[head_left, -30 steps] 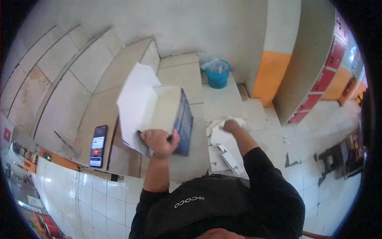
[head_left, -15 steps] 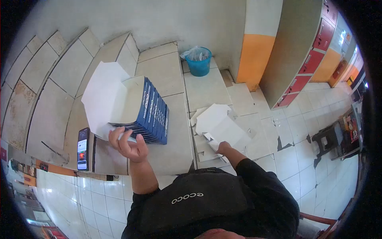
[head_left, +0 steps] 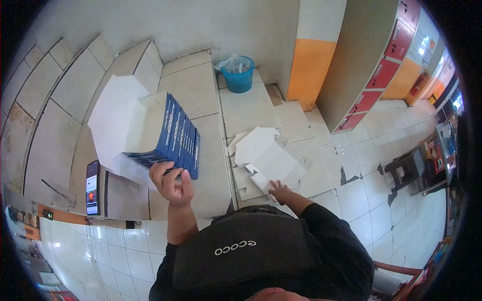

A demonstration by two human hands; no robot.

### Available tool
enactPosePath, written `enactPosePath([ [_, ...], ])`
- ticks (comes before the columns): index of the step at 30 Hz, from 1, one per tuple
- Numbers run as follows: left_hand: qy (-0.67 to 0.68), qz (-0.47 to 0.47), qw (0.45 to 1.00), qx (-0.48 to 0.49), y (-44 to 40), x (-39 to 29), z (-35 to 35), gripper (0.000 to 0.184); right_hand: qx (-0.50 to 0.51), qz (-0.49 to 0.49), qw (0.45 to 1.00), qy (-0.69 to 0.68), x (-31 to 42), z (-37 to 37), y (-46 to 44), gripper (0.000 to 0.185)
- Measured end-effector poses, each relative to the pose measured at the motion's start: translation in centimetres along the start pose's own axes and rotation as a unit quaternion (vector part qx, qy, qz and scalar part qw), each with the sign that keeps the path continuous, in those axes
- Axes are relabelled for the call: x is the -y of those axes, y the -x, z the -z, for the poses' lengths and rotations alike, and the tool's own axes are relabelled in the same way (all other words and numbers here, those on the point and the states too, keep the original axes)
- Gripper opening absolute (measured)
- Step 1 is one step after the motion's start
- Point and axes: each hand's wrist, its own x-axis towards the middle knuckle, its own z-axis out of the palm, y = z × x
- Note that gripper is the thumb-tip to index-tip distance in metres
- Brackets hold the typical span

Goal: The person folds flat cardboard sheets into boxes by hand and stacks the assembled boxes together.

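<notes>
My left hand (head_left: pixel 174 184) is at the near lower edge of a row of blue boxes (head_left: pixel 179 133) with white lettering. Its fingers are slightly bent and apart, holding nothing; whether the fingertips touch the boxes I cannot tell. At the row's left end, a white box (head_left: pixel 120 118) stands with its large flap raised. Over to the right, my right hand (head_left: pixel 284 192) rests with fingers spread at the near edge of an unfolded white carton (head_left: pixel 276 163). That carton lies on top of other flat white cartons (head_left: pixel 245 192).
A phone with a lit screen (head_left: pixel 92 188) leans at the ledge's left. A blue bin (head_left: pixel 238 75) with a plastic bag stands by the wall. Red-doored lockers (head_left: pixel 374 83) and a dark stool (head_left: pixel 403 171) are to the right. Tiled steps (head_left: pixel 55 113) rise at left.
My left hand has moved right along the lower edge of the blue boxes. My right hand's fingers have spread on the carton. The whole view has shifted slightly.
</notes>
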Motion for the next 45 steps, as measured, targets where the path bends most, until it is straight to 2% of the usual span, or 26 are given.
enactPosePath([
  [3,0.014,-0.01,1.0,0.004,-0.2,-0.4,-1.1,0.01,-0.008,0.075,0.996,-0.048,-1.5,-0.7,-0.7,0.065],
  [6,0.049,-0.023,0.998,0.025,-0.6,-1.0,-2.3,0.009,-0.018,0.103,0.985,-0.136,-3.0,-1.0,-0.9,0.06],
  [9,0.082,-0.022,0.995,0.043,-0.8,-1.7,-3.2,0.009,-0.014,0.095,0.986,-0.136,-3.9,-1.1,-1.1,0.064],
  [12,0.111,-0.025,0.992,0.052,-1.2,-2.4,-4.1,0.01,-0.047,0.136,0.981,-0.133,-5.2,-1.6,-1.5,0.051],
  [14,0.136,-0.019,0.988,0.076,-1.3,-2.7,-4.5,0.01,-0.021,0.147,0.989,-0.027,-5.1,-2.1,-2.4,0.042],
  [15,0.152,-0.012,0.984,0.096,-0.9,-2.8,-4.8,0.01,-0.008,0.145,0.989,0.025,-5.3,-2.3,-2.7,0.038],
  [17,0.172,-0.013,0.975,0.138,0.5,-2.9,-6.3,0.013,-0.061,0.073,0.99,-0.104,-4.2,1.4,-0.3,0.026],
  [18,0.176,-0.007,0.967,0.183,0.7,-3.5,-7.1,0.015,-0.112,0.04,0.989,-0.092,-4.3,1.2,-0.1,0.022],
  [19,0.181,-0.006,0.956,0.229,1.1,-4.1,-7.9,0.018,-0.197,-0.064,0.94,-0.271,-3.1,3.1,1.2,0.022],
  [20,0.174,-0.019,0.94,0.292,2.1,-4.3,-8.9,0.028,-0.263,-0.093,0.929,-0.244,-3.3,2.8,0.5,0.022],
  [21,0.162,-0.036,0.92,0.354,3.0,-4.5,-9.9,0.039,-0.357,-0.075,0.916,-0.169,-3.8,2.3,-0.4,0.022],
  [22,0.165,-0.048,0.902,0.395,3.5,-5.0,-11.0,0.047,-0.409,-0.166,0.835,-0.327,-2.6,5.4,1.6,0.02],
  [23,0.16,-0.058,0.883,0.437,4.0,-5.5,-11.7,0.054,-0.518,-0.058,0.816,-0.251,-3.2,5.7,1.9,0.016],
  [25,0.12,-0.059,0.831,0.54,3.9,-6.8,-12.9,0.073,-0.546,-0.009,0.774,-0.32,-2.1,10.7,5.4,0.012],
  [28,0.042,-0.176,0.866,0.466,3.3,-8.2,-14.8,0.056,-0.568,0.133,0.76,-0.288,-0.7,16.6,11.1,0.007],
  [29,0.091,-0.126,0.851,0.502,3.5,-7.9,-15.6,0.048,-0.614,0.15,0.732,-0.257,-0.7,17.3,11.8,0.005],
  [31,0.184,-0.023,0.802,0.568,3.5,-7.1,-16.8,0.033,-0.67,0.086,0.683,-0.279,-0.6,17.9,12.9,0.006],
  [34,0.306,0.141,0.77,0.542,3.2,-9.3,-16.0,0.02,-0.716,-0.02,0.597,-0.36,-0.2,18.4,14.5,0.009],
  [35,0.316,0.186,0.724,0.584,4.5,-8.6,-16.8,0.021,-0.723,-0.055,0.565,-0.394,0.1,18.7,14.9,0.011],
  [36,0.406,0.295,0.641,0.582,5.1,-8.7,-17.0,0.02,-0.713,-0.039,0.574,-0.401,0.2,19.0,15.5,0.011],
  [38,0.549,0.491,0.424,0.528,6.4,-9.4,-16.7,0.019,-0.69,-0.003,0.594,-0.414,0.2,19.9,16.6,0.012],
  [39,0.576,0.515,0.345,0.533,5.9,-10.2,-15.7,0.016,-0.683,0.037,0.641,-0.348,0.1,20.4,16.8,0.011],
  [41,0.578,0.506,0.314,0.558,5.9,-10.9,-14.5,0.017,-0.653,0.118,0.719,-0.208,-0.1,21.4,16.7,0.011],
  [42,0.578,0.501,0.298,0.571,6.1,-11.1,-14.1,0.017,-0.611,0.119,0.761,-0.183,0.3,21.9,17.0,0.01],
  [44,0.574,0.518,0.321,0.546,6.5,-11.0,-14.0,0.014,-0.521,0.119,0.835,-0.132,1.6,23.1,17.6,0.01],
  [45,0.573,0.52,0.33,0.54,6.7,-10.7,-13.9,0.013,-0.507,0.145,0.836,-0.15,1.8,23.3,17.8,0.01],
])
